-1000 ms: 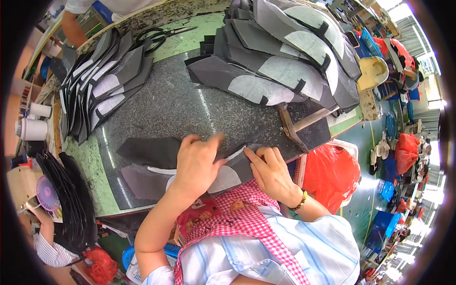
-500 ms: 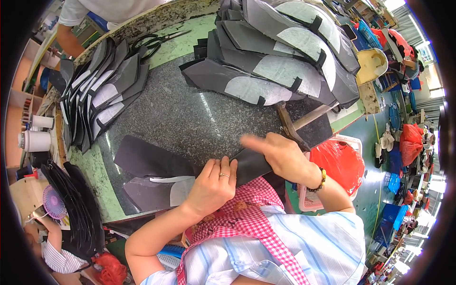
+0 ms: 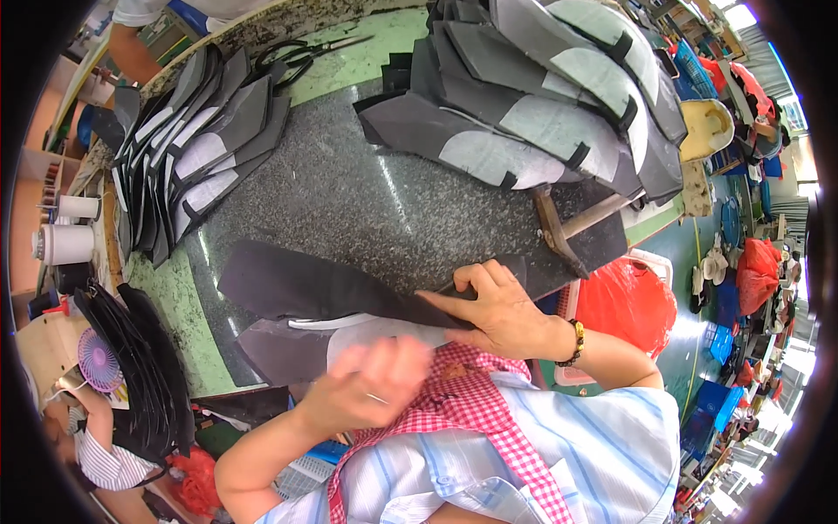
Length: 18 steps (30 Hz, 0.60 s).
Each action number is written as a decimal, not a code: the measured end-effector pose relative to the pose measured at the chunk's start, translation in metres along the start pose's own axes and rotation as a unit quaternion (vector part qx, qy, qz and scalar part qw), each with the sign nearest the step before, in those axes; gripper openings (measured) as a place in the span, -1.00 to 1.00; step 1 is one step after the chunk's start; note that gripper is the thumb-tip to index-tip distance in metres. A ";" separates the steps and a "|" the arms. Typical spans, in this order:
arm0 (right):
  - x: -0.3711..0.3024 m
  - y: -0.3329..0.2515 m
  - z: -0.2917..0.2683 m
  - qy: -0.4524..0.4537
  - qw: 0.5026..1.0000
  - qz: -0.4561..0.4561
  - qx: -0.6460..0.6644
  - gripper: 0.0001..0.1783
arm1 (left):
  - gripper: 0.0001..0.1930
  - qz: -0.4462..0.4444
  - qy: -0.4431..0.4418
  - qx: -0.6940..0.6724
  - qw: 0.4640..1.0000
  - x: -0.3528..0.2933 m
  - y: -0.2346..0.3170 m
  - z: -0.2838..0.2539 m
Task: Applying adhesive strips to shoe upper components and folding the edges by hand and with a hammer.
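Observation:
A black cut piece of soft sheet material (image 3: 305, 284), perhaps a shoe upper, lies along the near edge of the dark stone slab. Its folded lower part shows a pale grey patch and a white edge. My right hand (image 3: 502, 310) grips its right end, with thumb and forefinger pointing left on either side of the black material and the other fingers curled. Just off the near edge, by the grey patch, my left hand (image 3: 384, 384) is raised and smeared by motion. A ring shows on it, but its fingers are unclear.
A hammer (image 3: 598, 215) lies on the slab (image 3: 340, 196) at right, beside a large stack of black-and-grey pieces (image 3: 559, 131). Another stack (image 3: 223, 131) stands at left, with black scissors (image 3: 301, 59) behind. A basket with red plastic (image 3: 624, 301) sits right of the table.
My left hand has let go of the black piece and moved down toward me. My right hand has come down onto the piece, whose grey patch shows more. The view has shifted slightly.

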State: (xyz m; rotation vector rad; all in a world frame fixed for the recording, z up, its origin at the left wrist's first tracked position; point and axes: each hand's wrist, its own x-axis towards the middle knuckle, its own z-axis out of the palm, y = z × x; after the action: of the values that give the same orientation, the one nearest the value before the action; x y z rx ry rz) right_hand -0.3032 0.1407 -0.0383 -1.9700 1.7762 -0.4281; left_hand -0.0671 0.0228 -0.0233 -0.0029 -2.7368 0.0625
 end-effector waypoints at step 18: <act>0.062 -0.065 0.016 0.077 0.968 0.008 0.239 -0.55 | -0.50 -0.182 -0.005 -0.101 0.978 -0.057 -0.018 0.014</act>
State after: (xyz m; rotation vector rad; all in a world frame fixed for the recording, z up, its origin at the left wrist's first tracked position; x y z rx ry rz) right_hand -0.2319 0.0860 -0.0221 -1.6148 1.5852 -0.9297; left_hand -0.0201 0.0035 -0.0579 0.4398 -2.6934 -0.3182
